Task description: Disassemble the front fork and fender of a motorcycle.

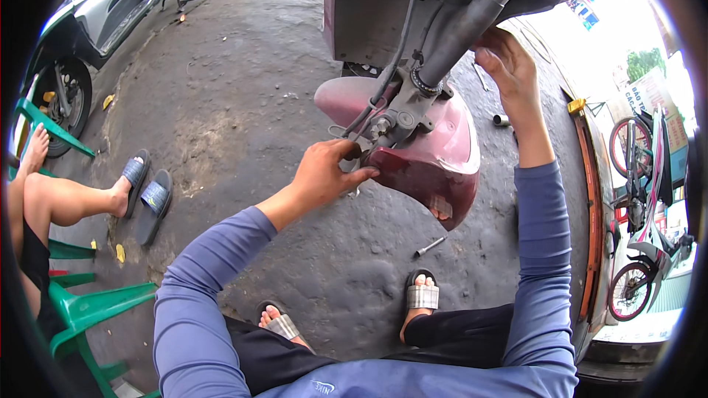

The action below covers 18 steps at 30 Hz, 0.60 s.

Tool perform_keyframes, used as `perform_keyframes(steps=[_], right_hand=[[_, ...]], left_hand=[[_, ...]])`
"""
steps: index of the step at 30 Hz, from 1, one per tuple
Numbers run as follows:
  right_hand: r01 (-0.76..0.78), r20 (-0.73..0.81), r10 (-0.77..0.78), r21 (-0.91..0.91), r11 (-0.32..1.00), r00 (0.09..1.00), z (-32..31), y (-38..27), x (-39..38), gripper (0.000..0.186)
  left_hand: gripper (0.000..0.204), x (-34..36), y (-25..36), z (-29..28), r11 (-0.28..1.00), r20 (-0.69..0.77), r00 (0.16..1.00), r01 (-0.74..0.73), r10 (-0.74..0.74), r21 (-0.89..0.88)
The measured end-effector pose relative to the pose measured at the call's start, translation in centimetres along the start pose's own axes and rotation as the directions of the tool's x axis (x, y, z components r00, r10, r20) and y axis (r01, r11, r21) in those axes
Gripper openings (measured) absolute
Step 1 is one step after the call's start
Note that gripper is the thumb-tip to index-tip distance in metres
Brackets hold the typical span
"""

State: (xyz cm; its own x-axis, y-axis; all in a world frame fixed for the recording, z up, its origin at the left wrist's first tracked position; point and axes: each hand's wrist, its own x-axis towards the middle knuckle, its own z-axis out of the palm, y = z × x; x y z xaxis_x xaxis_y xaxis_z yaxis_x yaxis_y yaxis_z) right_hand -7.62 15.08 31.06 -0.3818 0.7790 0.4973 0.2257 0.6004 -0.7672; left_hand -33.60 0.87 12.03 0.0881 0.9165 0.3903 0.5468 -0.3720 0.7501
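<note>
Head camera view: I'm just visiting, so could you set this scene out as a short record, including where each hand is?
Left hand: thumb at the edge of the red fender
Right hand: raised beside the dark metal tube; fingertips partly hidden
Ground: a slim tool and a short metal cylinder lie there
Left side: another person's bare leg, green plastic chairs, a parked scooter
Right side: a motorbike with red-rimmed wheels

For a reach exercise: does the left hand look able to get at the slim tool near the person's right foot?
Probably yes, with a stoop: nothing covers the slim tool on the ground, though the left hand is at the red fender.
</note>
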Motion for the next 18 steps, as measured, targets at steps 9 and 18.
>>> perform_keyframes(steps=[9, 18], right_hand=[[0.034, 0.014, -0.033, -0.075, 0.997, 0.999, -2.5, 1.1, -2.5, 0.071], [-0.454, -0.012, 0.480, -0.349, 0.820, 0.877, -6.1, 10.5, -18.1, 0.058]], left_hand=[[0.053, 2.3, -0.3, -2.6, 0.963, -0.241, 0.969, -0.119, 0.058, -0.243], [0.073, 5.5, 1.6, 0.0, 0.883, 0.075, 0.990, 0.143, -0.122, -0.448]])
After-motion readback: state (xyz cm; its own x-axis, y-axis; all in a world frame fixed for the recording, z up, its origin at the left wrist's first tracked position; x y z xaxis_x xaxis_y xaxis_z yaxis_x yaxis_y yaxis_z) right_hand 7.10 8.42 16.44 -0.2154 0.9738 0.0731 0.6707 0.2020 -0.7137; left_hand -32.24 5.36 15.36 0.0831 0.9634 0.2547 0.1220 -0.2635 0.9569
